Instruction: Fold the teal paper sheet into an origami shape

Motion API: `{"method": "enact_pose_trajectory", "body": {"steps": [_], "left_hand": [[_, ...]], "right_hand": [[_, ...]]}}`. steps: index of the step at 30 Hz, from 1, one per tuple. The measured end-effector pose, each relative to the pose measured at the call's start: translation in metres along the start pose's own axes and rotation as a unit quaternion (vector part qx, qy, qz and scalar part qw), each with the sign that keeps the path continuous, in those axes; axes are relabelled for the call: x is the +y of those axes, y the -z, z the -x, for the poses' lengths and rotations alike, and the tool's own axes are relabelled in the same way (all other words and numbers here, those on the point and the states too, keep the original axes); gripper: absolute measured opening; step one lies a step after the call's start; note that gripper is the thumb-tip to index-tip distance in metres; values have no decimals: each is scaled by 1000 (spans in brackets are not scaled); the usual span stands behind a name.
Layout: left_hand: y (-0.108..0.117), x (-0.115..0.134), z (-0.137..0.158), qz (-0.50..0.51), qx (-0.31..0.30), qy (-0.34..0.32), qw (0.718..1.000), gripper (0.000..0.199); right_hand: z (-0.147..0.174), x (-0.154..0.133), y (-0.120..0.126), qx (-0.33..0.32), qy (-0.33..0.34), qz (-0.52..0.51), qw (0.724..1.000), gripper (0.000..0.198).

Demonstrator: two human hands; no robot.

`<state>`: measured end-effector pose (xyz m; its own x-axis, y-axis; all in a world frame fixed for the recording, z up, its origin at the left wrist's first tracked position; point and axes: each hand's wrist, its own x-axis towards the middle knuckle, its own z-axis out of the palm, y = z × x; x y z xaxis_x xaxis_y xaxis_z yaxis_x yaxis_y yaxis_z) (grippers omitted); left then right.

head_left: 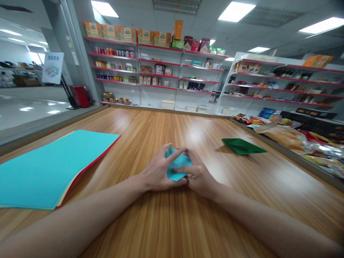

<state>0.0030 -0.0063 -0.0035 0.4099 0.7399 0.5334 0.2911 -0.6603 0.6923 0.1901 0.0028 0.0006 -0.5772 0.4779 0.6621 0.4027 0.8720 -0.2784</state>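
Observation:
Between my two hands is a small piece of folded light-blue paper (176, 175), held just above the middle of the wooden table. My left hand (158, 172) grips it from the left, fingers curled over its top and thumb along the near edge. From the right, my right hand (200, 175) closes on the same paper, with a finger pressed across its face. The fingers partly cover the paper, so its full folded shape is hidden. A folded dark-green paper piece (243, 146) lies apart on the table, to the right of my hands.
A stack of coloured paper sheets (53, 165), light blue on top with yellow and red below, lies at the left of the wooden table (161, 222). Snack packets (287, 138) are heaped beyond the right edge. Stocked shelves (158, 64) stand behind.

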Motion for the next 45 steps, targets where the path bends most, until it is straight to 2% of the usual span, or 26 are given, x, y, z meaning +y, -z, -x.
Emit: {"method": "enact_pose_trajectory", "body": {"steps": [4, 11, 14, 17, 20, 28, 30, 33, 37, 39, 43, 45], "left_hand": [[2, 3, 0, 7, -5, -14, 1000, 75], [6, 3, 1, -29, -9, -38, 999, 38], [6, 0, 0, 20, 26, -22, 999, 28], [7, -2, -2, 77, 44, -2, 996, 23], [8, -2, -3, 103, 57, 10, 993, 23], [9, -4, -4, 113, 31, 44, 992, 17], [8, -6, -5, 138, 23, 38, 989, 29], [7, -7, -5, 158, 31, 48, 986, 40], [6, -9, -4, 155, 43, 66, 985, 33], [7, -10, -4, 162, 46, 82, 982, 33], [9, -12, -4, 185, 35, 108, 976, 29], [11, -13, -4, 197, 22, 124, 972, 48]], "right_hand": [[0, -2, 0, -14, -1, -29, 999, 27], [1, 4, -1, 49, -83, -76, 992, 8], [0, 10, -1, 77, -152, -123, 978, 9], [0, 14, -2, 70, -224, -232, 944, 18], [0, 14, -2, 54, -252, -295, 920, 21], [5, 16, -2, 64, -231, -259, 936, 20], [5, 17, -2, 70, -235, -272, 931, 21], [5, 19, -5, 80, -260, -336, 902, 26], [5, 23, -10, 132, -309, -439, 833, 43], [5, 25, -11, 140, -304, -468, 818, 45], [6, 22, -9, 110, -262, -449, 847, 28], [7, 20, -8, 100, -259, -422, 863, 24]]}}
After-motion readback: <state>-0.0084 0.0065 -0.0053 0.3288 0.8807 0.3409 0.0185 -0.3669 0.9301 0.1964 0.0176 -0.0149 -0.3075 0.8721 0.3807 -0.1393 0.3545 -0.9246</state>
